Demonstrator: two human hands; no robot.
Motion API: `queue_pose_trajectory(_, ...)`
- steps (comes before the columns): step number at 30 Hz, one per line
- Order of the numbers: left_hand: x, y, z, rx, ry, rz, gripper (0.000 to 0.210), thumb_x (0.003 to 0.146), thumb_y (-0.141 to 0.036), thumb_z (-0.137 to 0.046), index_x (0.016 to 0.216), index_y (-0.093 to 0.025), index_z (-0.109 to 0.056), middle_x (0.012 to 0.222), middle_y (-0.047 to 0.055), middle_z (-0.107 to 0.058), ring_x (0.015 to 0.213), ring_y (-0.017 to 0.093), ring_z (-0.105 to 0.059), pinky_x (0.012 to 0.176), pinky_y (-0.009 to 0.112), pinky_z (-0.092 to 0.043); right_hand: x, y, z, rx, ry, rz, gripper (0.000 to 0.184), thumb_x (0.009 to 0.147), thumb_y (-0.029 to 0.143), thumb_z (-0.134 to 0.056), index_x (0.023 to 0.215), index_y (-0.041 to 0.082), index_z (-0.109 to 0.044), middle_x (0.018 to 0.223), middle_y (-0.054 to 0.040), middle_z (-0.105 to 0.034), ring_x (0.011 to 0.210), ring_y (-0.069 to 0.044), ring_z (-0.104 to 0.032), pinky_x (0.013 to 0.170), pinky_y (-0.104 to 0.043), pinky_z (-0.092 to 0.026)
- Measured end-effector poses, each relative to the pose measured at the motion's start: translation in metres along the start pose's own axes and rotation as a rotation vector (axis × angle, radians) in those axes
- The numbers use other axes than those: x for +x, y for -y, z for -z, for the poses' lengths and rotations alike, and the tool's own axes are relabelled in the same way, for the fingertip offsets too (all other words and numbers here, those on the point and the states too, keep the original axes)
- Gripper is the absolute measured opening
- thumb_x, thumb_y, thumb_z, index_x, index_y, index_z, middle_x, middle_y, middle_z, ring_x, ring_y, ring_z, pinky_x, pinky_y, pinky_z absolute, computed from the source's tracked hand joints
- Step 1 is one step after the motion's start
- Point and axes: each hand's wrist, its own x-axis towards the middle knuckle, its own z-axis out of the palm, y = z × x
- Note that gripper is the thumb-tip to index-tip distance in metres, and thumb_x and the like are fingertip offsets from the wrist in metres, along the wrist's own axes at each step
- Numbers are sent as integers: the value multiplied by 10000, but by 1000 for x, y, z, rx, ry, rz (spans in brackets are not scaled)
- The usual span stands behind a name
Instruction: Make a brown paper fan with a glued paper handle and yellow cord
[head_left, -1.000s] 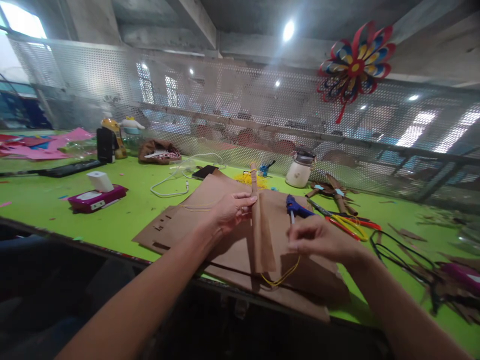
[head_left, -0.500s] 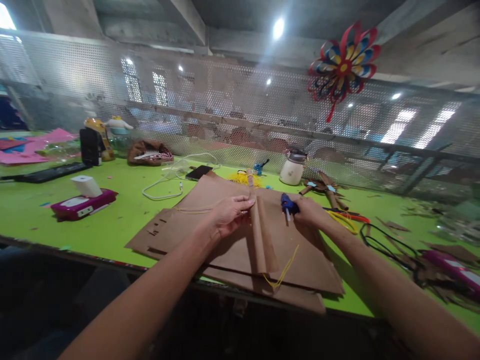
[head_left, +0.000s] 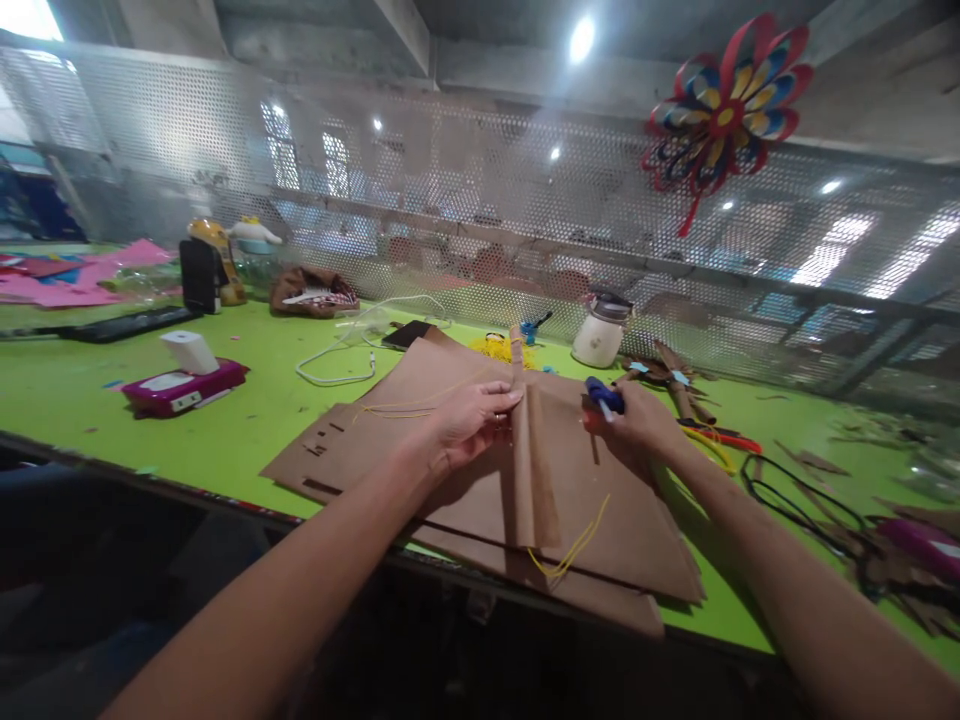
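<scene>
My left hand (head_left: 480, 418) pinches the upper edge of a long rolled piece of brown paper (head_left: 527, 470) between thumb and fingers. The roll lies lengthwise over flat brown cardboard sheets (head_left: 457, 490), its right side a loose flap. To the right, my right hand (head_left: 637, 418) grips a blue glue gun (head_left: 604, 393) with a whitish glue stick poking out. It is held just above the sheets, apart from the roll. A narrow brown strip (head_left: 595, 448) shows below it. Yellow strands (head_left: 574, 550) lie by the roll's near end.
A white jug (head_left: 600, 335), a tangle of yellow strands (head_left: 499, 348) and a dark phone (head_left: 407, 334) stand or lie behind the sheets. At left is a purple power strip (head_left: 184, 388) with a white plug. Black cable (head_left: 787, 510) and brown scraps (head_left: 817, 462) lie on the right.
My right hand has turned the glue gun, so its stick now points more towards me. My left hand keeps its hold on the paper roll. The whole view has shifted slightly.
</scene>
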Motion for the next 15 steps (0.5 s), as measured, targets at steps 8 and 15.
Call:
queue_pose_trajectory(8, 2, 0, 2, -40, -35, -39, 116, 684, -162, -709, 774, -127, -645, 721, 24, -600, 589, 82, -516, 567, 213, -406, -24, 10, 51, 898, -110, 12, 413, 875, 555, -340, 937, 201, -543, 837, -99, -632, 674, -209, -614, 599, -341, -485)
queue_pose_trajectory(15, 3, -1, 5, -84, -33, -99, 94, 697, -177, -707, 740, -124, -642, 669, 16, -586, 568, 84, -507, 593, 231, -413, -63, 60, 75, 1447, 241, 18, 435, 818, 629, -428, 893, 218, -550, 735, -52, -593, 548, -161, -539, 517, -312, -447)
